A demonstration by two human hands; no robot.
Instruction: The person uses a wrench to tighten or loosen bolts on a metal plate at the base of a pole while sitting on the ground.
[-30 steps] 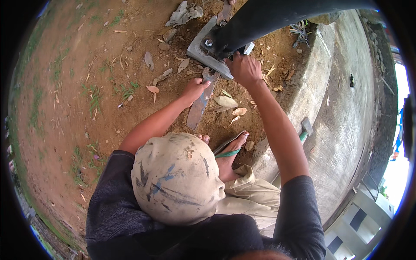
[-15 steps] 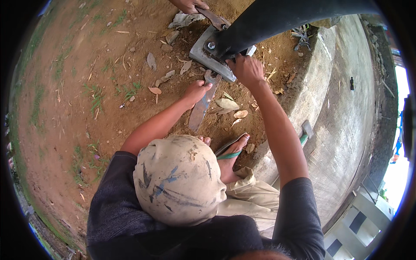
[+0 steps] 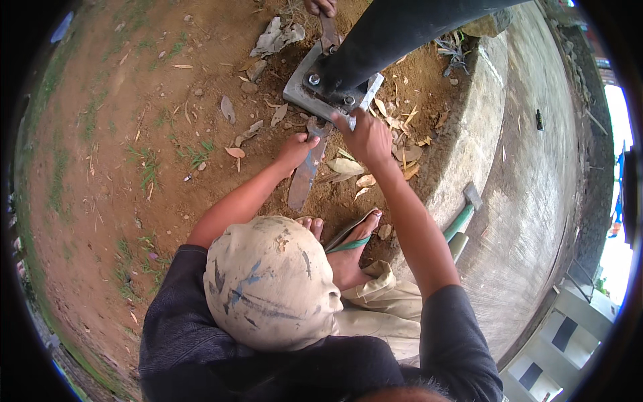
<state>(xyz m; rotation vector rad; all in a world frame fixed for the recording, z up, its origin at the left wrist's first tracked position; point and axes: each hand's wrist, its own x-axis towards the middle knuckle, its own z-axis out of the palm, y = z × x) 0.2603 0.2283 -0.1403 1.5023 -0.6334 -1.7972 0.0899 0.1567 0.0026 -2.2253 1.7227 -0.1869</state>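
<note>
My left hand is closed around a flat, rusty open-ended wrench, whose jaw end points up toward a grey metal base plate. Beside that jaw, at the plate's near corner, is my right hand, thumb and fingers apart; the fingertips are partly hidden. A thick black pole rises slanting from the plate. Two bolts show beside its foot, a left bolt and a near bolt. Beyond the pole, another person's hand holds a second flat wrench near a bolt at the far side.
My raised knee in paint-stained beige trousers and my sandalled foot are close below the plate. A green-handled hammer lies by the concrete curb. Dry leaves litter the soil. A small dark bottle is on the pavement.
My right hand has come away from the bolt by the pole, toward the near corner of the plate. The other person's hand and wrench have swung up. My left hand still holds its wrench.
</note>
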